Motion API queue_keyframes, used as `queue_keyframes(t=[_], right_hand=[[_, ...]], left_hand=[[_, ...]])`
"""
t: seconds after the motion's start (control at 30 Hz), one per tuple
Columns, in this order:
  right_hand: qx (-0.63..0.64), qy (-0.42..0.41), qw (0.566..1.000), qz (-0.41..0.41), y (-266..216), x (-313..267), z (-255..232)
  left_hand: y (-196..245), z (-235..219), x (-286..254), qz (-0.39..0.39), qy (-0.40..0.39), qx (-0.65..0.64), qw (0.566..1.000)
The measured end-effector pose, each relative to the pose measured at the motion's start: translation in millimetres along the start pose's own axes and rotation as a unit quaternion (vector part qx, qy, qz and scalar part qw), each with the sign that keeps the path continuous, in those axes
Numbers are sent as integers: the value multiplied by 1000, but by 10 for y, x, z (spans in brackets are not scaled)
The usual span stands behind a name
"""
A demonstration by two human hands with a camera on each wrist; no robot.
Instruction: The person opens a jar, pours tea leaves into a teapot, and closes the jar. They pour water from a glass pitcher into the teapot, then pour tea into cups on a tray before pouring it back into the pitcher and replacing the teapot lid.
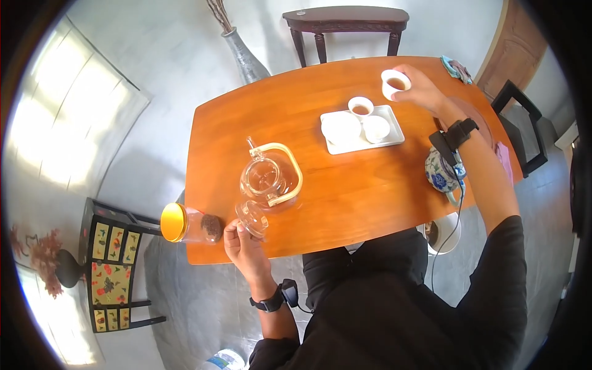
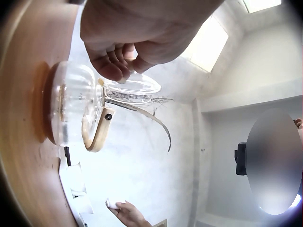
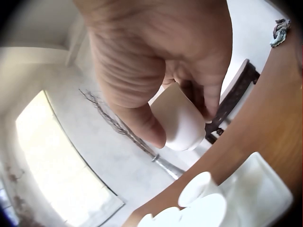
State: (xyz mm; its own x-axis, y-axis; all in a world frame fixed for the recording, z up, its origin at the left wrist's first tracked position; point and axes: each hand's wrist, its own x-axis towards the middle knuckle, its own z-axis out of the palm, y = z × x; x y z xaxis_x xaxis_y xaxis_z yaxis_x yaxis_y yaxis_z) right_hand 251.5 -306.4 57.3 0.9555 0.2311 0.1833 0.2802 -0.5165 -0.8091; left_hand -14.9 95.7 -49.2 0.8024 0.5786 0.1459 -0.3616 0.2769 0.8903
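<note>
My left hand (image 1: 245, 251) pinches a clear glass lid (image 1: 253, 217) by its knob, beside the glass teapot (image 1: 254, 185). That teapot has an arched light-wood handle (image 2: 97, 137); in the left wrist view the lid appears tilted off the pot. Farther right, my right hand (image 1: 424, 94) grips a white teacup (image 3: 177, 120) between thumb and fingers, raised at the far right of the tray. Brown tea (image 1: 396, 84) shows inside it. On the white tray (image 1: 393, 126) stand another cup with tea (image 1: 361, 106) and other white pieces (image 1: 376, 129).
A jar with an orange lid (image 1: 174, 222) lies at the table's left edge. Under my right forearm stands a blue-and-white teapot (image 1: 436, 172). Cloths (image 1: 456, 69) lie at the far right corner; a white bucket (image 1: 453, 237) is below the near edge.
</note>
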Motion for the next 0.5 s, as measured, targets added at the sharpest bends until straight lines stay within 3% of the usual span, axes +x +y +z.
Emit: queue_keyframes(t=[0.03,0.2,0.37,0.43,0.5], right_hand=[[0,0,1000,1,-132,-50,47],[112,-167,979,-43,-768,-298,669],[119,-206,967,-87,-1233,-401,1465],[3,-238,967,-94,-1369,-370,1667],[-26,-239,964,-116,-1448,-338,1832]], left_hand=[[-4,2,-1,-1,-1,0,1000],[-42,-6,-66,3,-8,2,1000],[-1,-55,-179,7,-2,-17,1000],[21,-100,-211,-1,13,-11,1000],[30,-179,-247,7,23,-14,1000]])
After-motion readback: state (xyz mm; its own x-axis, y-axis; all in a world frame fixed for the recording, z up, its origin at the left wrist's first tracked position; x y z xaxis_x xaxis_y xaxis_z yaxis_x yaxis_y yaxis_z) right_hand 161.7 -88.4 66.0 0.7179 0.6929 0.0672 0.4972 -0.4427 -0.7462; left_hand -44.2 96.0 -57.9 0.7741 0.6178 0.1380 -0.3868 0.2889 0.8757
